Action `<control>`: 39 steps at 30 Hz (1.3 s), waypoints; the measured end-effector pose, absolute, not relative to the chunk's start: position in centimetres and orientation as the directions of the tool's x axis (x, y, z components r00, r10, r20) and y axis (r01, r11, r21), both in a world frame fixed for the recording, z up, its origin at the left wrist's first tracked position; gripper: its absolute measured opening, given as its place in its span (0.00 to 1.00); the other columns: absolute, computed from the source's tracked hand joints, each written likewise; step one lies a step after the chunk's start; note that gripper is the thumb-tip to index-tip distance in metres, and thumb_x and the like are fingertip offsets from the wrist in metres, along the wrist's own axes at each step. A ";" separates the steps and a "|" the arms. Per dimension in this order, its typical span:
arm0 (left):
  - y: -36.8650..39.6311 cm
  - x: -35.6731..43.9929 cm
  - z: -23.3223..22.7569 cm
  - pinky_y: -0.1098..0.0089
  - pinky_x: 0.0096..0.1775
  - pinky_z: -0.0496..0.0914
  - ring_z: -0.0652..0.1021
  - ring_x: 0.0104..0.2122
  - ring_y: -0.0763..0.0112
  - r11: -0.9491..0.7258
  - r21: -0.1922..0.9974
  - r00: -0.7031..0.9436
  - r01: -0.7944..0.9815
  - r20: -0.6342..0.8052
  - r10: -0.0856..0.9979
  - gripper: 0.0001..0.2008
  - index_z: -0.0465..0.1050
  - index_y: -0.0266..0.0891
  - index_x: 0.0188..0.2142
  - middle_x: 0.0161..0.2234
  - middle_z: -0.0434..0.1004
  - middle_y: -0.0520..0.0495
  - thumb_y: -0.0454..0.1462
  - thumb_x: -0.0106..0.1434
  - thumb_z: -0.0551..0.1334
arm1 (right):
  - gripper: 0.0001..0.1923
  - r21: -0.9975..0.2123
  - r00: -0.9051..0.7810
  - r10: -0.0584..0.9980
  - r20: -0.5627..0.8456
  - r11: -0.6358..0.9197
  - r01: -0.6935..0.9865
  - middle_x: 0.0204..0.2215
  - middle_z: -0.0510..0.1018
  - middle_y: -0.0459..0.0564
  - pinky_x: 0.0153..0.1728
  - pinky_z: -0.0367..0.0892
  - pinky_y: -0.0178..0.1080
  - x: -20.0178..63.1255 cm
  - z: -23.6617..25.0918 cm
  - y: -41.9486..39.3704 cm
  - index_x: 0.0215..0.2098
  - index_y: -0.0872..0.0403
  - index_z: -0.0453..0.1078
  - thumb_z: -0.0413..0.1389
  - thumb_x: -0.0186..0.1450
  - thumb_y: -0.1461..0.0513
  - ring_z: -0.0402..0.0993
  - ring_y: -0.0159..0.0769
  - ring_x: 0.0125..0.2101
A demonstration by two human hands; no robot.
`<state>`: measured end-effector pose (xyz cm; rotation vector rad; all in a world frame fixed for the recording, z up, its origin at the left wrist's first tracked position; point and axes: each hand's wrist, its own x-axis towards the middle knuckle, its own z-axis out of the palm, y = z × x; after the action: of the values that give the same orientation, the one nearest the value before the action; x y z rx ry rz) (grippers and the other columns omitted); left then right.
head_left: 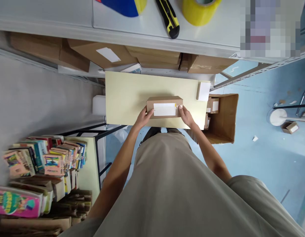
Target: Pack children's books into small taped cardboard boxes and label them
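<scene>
Between my two hands is a small brown cardboard box with a white label on the side facing me. My left hand grips its left end, the thumb on the front face. At the right end my right hand holds the box, its thumb near clear tape and a small yellow mark. The box is over the pale yellow tabletop; whether it rests on it or is slightly lifted I cannot tell. A stack of white labels or cards lies at the tabletop's right end.
Above the tabletop, a grey shelf carries a utility knife and a yellow tape roll. Cardboard boxes sit beneath it. An open carton with smaller boxes stands right. Several books fill the lower left.
</scene>
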<state>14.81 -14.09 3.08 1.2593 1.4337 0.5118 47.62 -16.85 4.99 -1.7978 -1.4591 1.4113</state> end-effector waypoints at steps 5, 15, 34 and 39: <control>-12.5 15.9 1.4 0.60 0.50 0.86 0.86 0.42 0.62 0.269 0.782 0.088 0.562 -0.380 0.921 0.23 0.81 0.40 0.60 0.56 0.82 0.38 0.42 0.67 0.75 | 0.47 -0.772 -0.099 0.949 -0.299 -0.179 0.610 0.74 0.72 0.68 0.67 0.79 0.61 51.1 4.0 -16.1 0.80 0.52 0.66 0.52 0.77 0.31 0.79 0.62 0.66; -13.4 18.6 -0.8 0.50 0.61 0.84 0.88 0.55 0.54 0.361 0.666 -0.023 0.653 -0.459 0.888 0.30 0.77 0.39 0.66 0.63 0.84 0.34 0.26 0.66 0.59 | 0.40 -0.526 -0.221 0.859 -0.462 -0.065 0.848 0.78 0.71 0.67 0.73 0.76 0.64 53.7 -0.1 -16.4 0.85 0.58 0.57 0.54 0.76 0.65 0.74 0.60 0.74; -11.2 31.2 5.5 0.48 0.74 0.73 0.79 0.69 0.52 -0.050 0.734 0.318 0.678 -0.231 0.920 0.19 0.79 0.44 0.65 0.67 0.81 0.37 0.35 0.79 0.59 | 0.54 -0.193 -0.139 0.806 -0.575 0.032 0.981 0.76 0.71 0.71 0.75 0.66 0.64 66.7 -3.1 1.8 0.81 0.57 0.62 0.75 0.68 0.45 0.69 0.67 0.74; -12.1 31.9 5.1 0.48 0.74 0.74 0.80 0.69 0.53 -0.019 0.732 0.325 0.681 -0.279 0.904 0.20 0.79 0.45 0.65 0.67 0.82 0.39 0.33 0.79 0.59 | 0.48 -0.197 -0.148 0.854 -0.499 0.055 0.979 0.78 0.69 0.73 0.77 0.64 0.63 66.5 -2.5 0.4 0.83 0.63 0.59 0.71 0.72 0.57 0.66 0.66 0.76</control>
<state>31.91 -12.06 5.13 1.7624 1.4202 0.3383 66.54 0.38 -2.53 -2.1905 -2.4461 0.8534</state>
